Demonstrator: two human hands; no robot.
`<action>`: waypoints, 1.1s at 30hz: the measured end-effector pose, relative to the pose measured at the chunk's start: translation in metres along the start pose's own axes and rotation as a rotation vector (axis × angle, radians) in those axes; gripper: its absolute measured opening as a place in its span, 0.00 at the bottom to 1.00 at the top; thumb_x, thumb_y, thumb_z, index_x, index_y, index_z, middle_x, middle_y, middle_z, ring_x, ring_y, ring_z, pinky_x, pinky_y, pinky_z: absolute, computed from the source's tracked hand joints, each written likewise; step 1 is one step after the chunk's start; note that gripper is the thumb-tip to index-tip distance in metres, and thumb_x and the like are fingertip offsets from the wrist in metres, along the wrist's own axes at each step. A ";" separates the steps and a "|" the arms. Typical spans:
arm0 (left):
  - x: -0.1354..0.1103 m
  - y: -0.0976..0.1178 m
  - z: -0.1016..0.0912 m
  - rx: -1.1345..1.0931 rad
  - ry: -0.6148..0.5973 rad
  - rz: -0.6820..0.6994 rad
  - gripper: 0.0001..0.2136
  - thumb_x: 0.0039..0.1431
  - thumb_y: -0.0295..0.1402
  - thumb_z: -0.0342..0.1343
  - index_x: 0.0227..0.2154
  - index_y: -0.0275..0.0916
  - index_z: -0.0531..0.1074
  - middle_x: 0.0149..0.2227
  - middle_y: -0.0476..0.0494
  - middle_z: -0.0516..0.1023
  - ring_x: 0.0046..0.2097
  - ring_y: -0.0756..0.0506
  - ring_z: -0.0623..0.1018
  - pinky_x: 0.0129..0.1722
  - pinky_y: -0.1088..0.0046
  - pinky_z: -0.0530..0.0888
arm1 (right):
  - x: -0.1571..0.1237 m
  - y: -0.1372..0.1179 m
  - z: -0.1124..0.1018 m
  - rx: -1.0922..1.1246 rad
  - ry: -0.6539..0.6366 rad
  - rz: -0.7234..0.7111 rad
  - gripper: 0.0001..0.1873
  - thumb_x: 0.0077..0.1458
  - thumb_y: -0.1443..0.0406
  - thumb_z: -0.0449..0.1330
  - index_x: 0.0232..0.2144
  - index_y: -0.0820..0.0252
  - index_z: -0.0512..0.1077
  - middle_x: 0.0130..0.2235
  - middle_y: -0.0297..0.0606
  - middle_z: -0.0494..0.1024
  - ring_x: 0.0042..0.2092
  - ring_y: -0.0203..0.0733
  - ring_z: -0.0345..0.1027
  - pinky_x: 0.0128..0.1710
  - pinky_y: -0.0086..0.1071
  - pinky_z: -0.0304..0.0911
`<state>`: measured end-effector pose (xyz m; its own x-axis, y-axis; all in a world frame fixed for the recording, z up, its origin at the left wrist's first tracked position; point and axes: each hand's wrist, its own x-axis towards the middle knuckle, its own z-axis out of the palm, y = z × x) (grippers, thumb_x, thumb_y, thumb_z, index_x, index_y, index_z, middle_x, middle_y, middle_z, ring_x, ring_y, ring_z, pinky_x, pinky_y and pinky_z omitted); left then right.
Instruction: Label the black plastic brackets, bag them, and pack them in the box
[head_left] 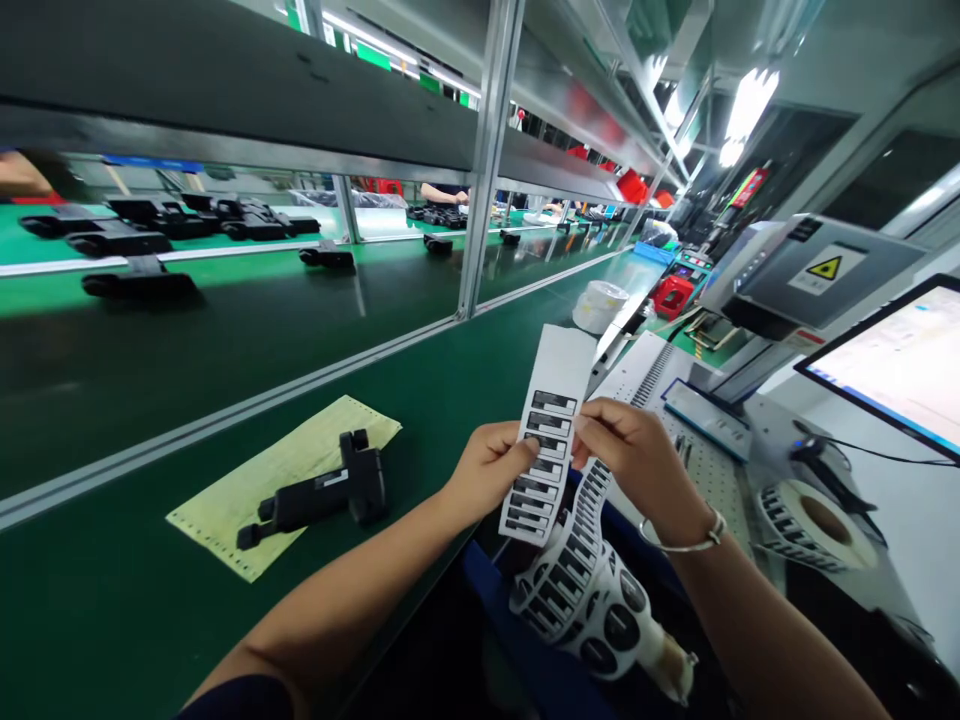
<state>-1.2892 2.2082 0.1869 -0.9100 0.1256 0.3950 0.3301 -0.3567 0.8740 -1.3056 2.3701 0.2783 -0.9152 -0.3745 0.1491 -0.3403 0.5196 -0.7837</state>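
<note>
A white strip of black labels (561, 362) is held up in front of me, its upper part bare backing. My left hand (491, 465) grips the strip's left edge, thumb on top of the labels. At the right edge, my right hand (626, 445) pinches the strip near a label; whether a label is lifted there I cannot make out. Below hangs a roll of labels (559, 595) with rectangular and round black stickers. A black hinged device (322, 495) lies to the left on a yellow sheet (225, 510) with punched edges.
Beyond the metal rail, a dark conveyor (262, 330) carries several black devices (139, 285). At the right stand a grey machine with a warning sign (825, 270), a monitor (900, 350) and another label roll (814, 520). A metal post (487, 170) rises ahead.
</note>
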 end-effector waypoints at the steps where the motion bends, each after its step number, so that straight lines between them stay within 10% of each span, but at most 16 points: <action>1: 0.000 0.001 0.000 -0.021 0.014 -0.015 0.23 0.60 0.49 0.56 0.21 0.33 0.71 0.22 0.49 0.69 0.24 0.52 0.63 0.25 0.77 0.61 | -0.001 -0.002 0.000 0.014 -0.002 -0.003 0.11 0.58 0.62 0.55 0.26 0.57 0.73 0.22 0.30 0.76 0.25 0.33 0.71 0.30 0.30 0.65; 33: -0.009 0.016 0.000 -0.175 0.064 -0.052 0.25 0.62 0.52 0.53 0.25 0.33 0.77 0.22 0.46 0.73 0.27 0.49 0.70 0.27 0.76 0.67 | -0.011 -0.021 0.006 -0.066 0.006 -0.034 0.10 0.57 0.63 0.55 0.25 0.56 0.72 0.21 0.28 0.74 0.26 0.32 0.69 0.31 0.30 0.63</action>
<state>-1.2762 2.2020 0.1973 -0.9405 0.0911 0.3274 0.2389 -0.5078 0.8277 -1.2872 2.3584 0.2899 -0.9039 -0.3885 0.1788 -0.3848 0.5562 -0.7366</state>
